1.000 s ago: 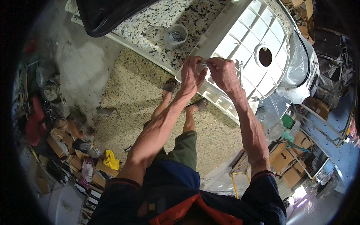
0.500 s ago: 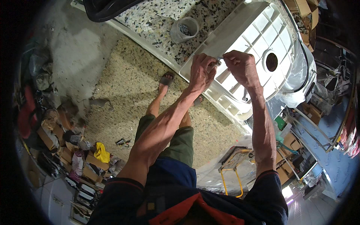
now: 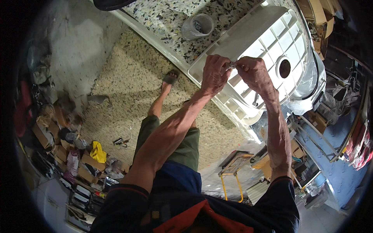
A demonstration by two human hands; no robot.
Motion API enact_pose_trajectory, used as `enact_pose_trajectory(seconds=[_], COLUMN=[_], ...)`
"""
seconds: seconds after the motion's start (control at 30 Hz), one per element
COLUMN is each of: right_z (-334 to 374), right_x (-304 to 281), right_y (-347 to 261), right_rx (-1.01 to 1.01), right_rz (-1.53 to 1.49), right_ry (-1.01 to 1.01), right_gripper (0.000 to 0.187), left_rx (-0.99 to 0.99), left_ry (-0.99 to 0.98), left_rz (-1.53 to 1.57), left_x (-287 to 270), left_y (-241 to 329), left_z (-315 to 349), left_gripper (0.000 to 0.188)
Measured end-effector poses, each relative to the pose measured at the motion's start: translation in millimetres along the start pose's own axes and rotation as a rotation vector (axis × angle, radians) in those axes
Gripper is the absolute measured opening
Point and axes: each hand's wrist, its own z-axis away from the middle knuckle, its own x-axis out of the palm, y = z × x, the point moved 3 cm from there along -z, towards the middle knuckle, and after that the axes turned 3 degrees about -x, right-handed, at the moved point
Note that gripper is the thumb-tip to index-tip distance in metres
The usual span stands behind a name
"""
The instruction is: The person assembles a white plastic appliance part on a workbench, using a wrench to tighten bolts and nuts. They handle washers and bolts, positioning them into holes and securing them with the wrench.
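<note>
Boxes (image 3: 318, 13) lie around a speckled surface (image 3: 165, 29) bearing a white ribbed panel (image 3: 268, 46).

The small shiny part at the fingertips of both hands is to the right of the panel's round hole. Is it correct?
Not quite: in the head view, the small shiny part, at the fingertips of the left hand and right hand, is to the left of the round hole in the white ribbed panel.

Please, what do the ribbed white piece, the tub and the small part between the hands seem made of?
Ribbed white piece: probably smooth moulded plastic, from its thin ribs. Tub: likely plastic, cloudy finish; translucent wall. Small part: perhaps shiny metal, from its grey glint; too small for certainty.
</note>
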Motion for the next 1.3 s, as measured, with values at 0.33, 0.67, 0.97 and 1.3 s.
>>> enact_pose_trajectory(seconds=[0.33,0.67,0.97,1.3], right_z=[-16,-48,-29,-17], right_x=[12,18,-2,3], right_y=[-19,-3,2,-10], right_rx=[0.023,-0.073,0.108,-0.138], right_rz=[0.223,0.434,0.171,0.316], right_ry=[-0.209,-0.384,-0.248,-0.215], right_gripper=[0.026,0.017,0.017,0.009], left_rx=[0.050,0.059,-0.055,-0.051], left_ry=[0.019,0.024,-0.018,0.059], left_rz=[0.015,0.013,0.057,0.079], left_x=[-1,3,6,9], left_y=[7,-3,-5,-9], left_z=[-1,-2,-2,2], left_gripper=[0.035,0.037,0.030,0.031])
